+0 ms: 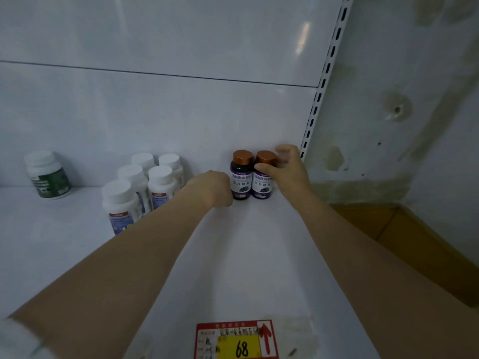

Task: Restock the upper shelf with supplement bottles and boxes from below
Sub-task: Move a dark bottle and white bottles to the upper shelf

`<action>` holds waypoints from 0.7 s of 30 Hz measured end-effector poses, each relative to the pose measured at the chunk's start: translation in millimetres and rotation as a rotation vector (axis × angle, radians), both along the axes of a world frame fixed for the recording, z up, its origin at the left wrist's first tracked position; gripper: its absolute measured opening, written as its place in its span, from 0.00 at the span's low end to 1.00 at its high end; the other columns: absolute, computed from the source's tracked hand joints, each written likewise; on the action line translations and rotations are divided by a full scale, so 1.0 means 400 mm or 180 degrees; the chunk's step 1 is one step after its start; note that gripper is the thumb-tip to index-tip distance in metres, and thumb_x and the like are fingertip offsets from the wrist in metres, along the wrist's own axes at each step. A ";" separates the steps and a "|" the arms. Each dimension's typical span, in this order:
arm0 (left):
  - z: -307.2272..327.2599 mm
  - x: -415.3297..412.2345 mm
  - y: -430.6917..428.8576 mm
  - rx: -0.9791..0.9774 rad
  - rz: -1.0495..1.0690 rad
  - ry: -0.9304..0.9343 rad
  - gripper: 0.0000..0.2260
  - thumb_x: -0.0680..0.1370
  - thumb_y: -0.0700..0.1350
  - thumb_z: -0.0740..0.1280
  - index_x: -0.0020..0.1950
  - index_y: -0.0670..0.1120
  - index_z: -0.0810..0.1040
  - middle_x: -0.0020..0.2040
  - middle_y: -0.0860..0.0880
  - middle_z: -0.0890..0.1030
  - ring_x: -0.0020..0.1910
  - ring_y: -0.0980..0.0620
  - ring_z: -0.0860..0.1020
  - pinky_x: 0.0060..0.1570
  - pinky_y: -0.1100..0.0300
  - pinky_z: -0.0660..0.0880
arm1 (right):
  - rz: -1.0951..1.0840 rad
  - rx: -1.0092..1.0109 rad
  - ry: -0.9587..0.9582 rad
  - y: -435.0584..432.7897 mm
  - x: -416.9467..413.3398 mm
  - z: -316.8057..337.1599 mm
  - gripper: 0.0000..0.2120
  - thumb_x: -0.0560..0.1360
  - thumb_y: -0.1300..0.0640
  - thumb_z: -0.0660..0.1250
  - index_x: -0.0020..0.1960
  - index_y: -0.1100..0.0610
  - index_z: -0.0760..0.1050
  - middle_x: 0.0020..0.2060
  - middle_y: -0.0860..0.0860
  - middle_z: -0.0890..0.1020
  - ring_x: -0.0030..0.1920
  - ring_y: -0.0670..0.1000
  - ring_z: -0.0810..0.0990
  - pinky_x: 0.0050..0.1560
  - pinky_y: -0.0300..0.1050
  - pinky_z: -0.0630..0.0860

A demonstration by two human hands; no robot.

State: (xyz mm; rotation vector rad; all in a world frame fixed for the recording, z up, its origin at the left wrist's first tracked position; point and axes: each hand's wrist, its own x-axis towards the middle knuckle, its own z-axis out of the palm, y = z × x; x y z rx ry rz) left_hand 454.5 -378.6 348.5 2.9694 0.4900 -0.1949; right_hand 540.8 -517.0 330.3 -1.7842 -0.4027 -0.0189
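- Price tag (237, 340) sits nearest, at 6 o'clock on the shelf (259, 255).
- Left hand (213, 189), curled closed, touches the left purple bottle (241, 177).
- Right hand (283, 169) wraps the right purple bottle (262, 181), at 1 o'clock near the back panel.
- Advice: keep both upright, labels forward, well apart from the white bottles (145, 187) at 9 o'clock.

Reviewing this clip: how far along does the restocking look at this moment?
Done: five white-capped bottles and a green-labelled bottle stand on the shelf. In hand: two purple bottles with copper caps sit at the back; the right hand grips the right one, the left hand rests against the other. Left: much bare shelf, and no boxes visible yet.
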 end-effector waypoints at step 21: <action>0.055 -0.137 -0.027 0.0074 0.0138 0.0301 0.14 0.75 0.44 0.68 0.59 0.40 0.75 0.56 0.42 0.78 0.57 0.44 0.77 0.56 0.54 0.74 | 0.0557 -0.4026 -0.0451 -0.064 -0.187 0.165 0.26 0.76 0.50 0.68 0.69 0.60 0.69 0.66 0.56 0.73 0.65 0.55 0.72 0.61 0.43 0.69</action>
